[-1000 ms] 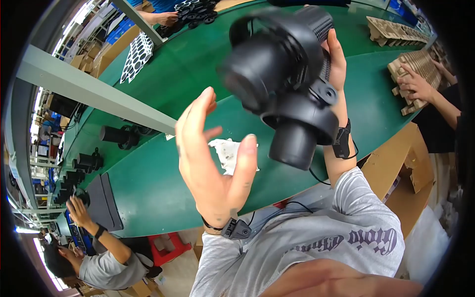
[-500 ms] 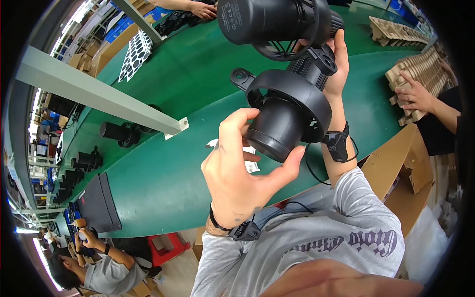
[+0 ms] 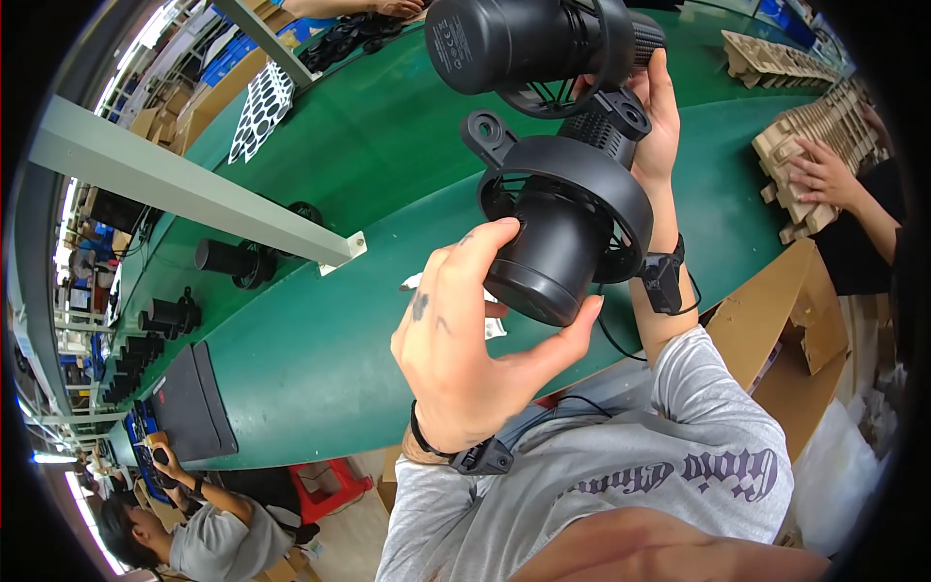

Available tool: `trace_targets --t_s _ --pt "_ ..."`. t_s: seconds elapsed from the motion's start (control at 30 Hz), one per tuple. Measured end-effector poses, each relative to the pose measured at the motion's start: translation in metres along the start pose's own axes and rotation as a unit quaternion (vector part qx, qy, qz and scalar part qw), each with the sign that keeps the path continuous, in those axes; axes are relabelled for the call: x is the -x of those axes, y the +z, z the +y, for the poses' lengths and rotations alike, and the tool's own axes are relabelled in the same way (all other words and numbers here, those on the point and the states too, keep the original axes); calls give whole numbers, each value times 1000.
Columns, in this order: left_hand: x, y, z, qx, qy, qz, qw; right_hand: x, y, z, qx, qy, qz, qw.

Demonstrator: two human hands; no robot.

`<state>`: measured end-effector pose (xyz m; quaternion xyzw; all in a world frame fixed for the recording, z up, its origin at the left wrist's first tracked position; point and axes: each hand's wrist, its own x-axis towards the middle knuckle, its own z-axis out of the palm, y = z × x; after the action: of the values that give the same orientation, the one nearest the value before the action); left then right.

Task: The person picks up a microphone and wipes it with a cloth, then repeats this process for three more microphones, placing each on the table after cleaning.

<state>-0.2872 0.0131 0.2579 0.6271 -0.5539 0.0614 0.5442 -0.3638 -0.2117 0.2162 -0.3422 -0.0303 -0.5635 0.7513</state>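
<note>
My left hand (image 3: 456, 354) grips the lower shock-mounted microphone (image 3: 553, 247) at its base, and my right hand (image 3: 658, 141) grips the upper microphone (image 3: 490, 44) near its grille, above the green table (image 3: 310, 393)

Nearer ring-mounted black microphone (image 3: 548, 247) held tilted over green bench (image 3: 320, 388), smooth end (image 3: 533, 291) toward bench's near edge; farther ring-mounted black microphone (image 3: 499, 41) sideways over bench's far side
</note>
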Motion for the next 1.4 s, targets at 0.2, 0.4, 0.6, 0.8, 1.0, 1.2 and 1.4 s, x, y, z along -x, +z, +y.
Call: trace_targets --t_s 0.2,0.4,0.6,0.8,1.0,1.2,1.4 --pt "2 -1 -2 -43 56 -7 997 -2 -5 0 -27 6 22 999" --pt "7 -3 2 -98 107 -34 989 -1 -7 1 -30 12 4 999" --pt "5 7 0 -122 232 -1 965 0 -3 4 -60 -5 37 998" --pt "7 14 -7 -110 304 0 946 -1 -5 5 -114 2 -161 980" --pt "7 10 -8 -110 341 -21 933 3 1 4 -95 9 -126 987" --pt "10 11 -5 -117 350 -30 929 -5 -13 9 -160 62 -216 961" --pt "10 14 -2 -113 362 -19 925 -3 -12 11 -156 71 -124 977"
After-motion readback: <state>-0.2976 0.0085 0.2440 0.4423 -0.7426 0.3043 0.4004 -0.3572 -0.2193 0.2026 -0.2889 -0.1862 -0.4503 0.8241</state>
